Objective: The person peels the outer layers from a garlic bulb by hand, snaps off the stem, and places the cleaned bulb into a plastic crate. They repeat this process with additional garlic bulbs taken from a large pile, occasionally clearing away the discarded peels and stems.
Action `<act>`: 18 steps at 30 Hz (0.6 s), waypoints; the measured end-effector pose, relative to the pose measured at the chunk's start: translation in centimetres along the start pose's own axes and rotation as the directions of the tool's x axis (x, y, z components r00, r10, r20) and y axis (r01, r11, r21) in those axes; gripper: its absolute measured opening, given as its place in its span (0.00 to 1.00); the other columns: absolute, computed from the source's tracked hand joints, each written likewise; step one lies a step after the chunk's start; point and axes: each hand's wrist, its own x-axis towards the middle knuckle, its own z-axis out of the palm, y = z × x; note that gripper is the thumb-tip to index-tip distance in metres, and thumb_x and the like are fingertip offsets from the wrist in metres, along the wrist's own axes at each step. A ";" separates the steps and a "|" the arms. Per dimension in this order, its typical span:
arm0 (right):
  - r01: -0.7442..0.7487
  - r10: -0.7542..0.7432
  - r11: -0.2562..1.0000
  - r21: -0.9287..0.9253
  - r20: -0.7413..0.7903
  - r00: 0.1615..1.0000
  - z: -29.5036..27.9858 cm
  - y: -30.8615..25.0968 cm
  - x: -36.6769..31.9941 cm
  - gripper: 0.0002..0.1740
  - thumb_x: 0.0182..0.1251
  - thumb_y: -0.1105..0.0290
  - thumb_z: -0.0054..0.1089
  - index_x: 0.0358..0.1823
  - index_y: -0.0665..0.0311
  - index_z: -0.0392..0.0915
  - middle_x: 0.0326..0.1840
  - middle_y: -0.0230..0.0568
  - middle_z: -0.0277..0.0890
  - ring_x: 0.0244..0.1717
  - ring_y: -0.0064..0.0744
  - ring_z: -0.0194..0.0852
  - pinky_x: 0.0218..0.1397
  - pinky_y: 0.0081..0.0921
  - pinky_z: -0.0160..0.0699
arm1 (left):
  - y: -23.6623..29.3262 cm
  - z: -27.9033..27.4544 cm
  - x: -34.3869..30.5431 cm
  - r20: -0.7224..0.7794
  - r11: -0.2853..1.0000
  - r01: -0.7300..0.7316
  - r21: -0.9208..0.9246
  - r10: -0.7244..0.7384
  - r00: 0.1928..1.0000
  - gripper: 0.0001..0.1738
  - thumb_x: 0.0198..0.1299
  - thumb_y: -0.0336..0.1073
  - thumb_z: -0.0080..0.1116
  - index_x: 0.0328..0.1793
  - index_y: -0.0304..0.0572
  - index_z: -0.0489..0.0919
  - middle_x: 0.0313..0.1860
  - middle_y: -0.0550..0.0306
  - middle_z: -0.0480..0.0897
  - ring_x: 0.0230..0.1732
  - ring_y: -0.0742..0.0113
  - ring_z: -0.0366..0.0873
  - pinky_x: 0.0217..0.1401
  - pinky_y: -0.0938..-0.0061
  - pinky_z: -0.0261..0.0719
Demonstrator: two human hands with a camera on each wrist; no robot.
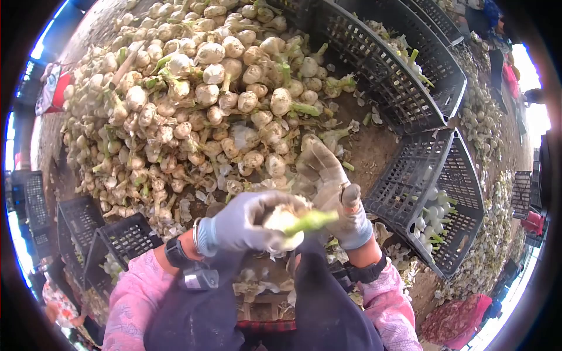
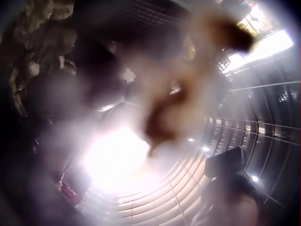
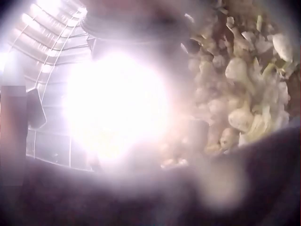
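Note:
In the head view my gloved left hand (image 1: 243, 222) grips a garlic bulb (image 1: 280, 217) whose cut green stem (image 1: 313, 221) points right. My right hand (image 1: 336, 196), in a dirt-stained glove, is just beyond the stem, fingers stretched forward and thumb raised. Past both hands spreads a large heap of garlic bulbs (image 1: 193, 88), many with short stems and soil on them. Glare and blur hide most of the handwork in both wrist views, though garlic bulbs (image 3: 241, 119) show at the right of the right wrist view.
A black crate (image 1: 404, 181) with trimmed garlic (image 1: 436, 213) stands to the right, below a larger black crate (image 1: 374, 64). More crates (image 1: 126, 240) sit at the left. Loose skins litter the ground; more garlic (image 1: 489, 128) lies at far right.

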 end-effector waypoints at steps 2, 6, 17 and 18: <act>-0.096 0.101 0.952 -0.292 0.000 0.995 -0.7 -0.9 -1.3 0.57 0.52 0.38 0.75 0.76 0.64 0.61 0.63 0.37 0.70 0.61 0.27 0.69 0.59 0.22 0.67 | 0.3 -0.7 0.2 -0.116 0.986 0.017 -0.163 -0.037 0.993 0.39 0.59 0.39 0.70 0.73 0.29 0.66 0.59 0.48 0.80 0.56 0.64 0.82 0.61 0.71 0.82; -0.022 0.081 0.840 -0.542 0.085 0.993 1.2 -0.7 -2.0 0.41 0.50 0.51 0.81 0.63 0.66 0.77 0.48 0.34 0.75 0.49 0.27 0.74 0.54 0.24 0.71 | -0.3 -1.2 0.2 -0.195 0.996 0.069 -0.061 -0.079 0.978 0.40 0.58 0.39 0.70 0.73 0.28 0.67 0.56 0.53 0.81 0.54 0.71 0.80 0.58 0.74 0.80; 0.142 0.087 0.762 -0.632 0.317 0.944 0.6 -1.1 -1.3 0.21 0.62 0.66 0.73 0.56 0.60 0.85 0.46 0.34 0.82 0.51 0.31 0.78 0.55 0.28 0.75 | 0.1 -1.7 0.1 -0.168 0.992 0.106 0.069 -0.094 0.981 0.40 0.54 0.40 0.74 0.69 0.25 0.72 0.58 0.55 0.82 0.55 0.74 0.78 0.58 0.76 0.79; 0.156 0.092 0.736 -0.659 0.325 0.941 0.4 -1.1 -1.3 0.21 0.62 0.66 0.73 0.57 0.60 0.85 0.46 0.34 0.82 0.50 0.31 0.78 0.55 0.28 0.75 | 0.3 -1.6 0.2 -0.172 0.992 0.116 0.046 -0.107 0.979 0.41 0.52 0.43 0.75 0.68 0.26 0.73 0.58 0.54 0.82 0.56 0.72 0.79 0.60 0.75 0.78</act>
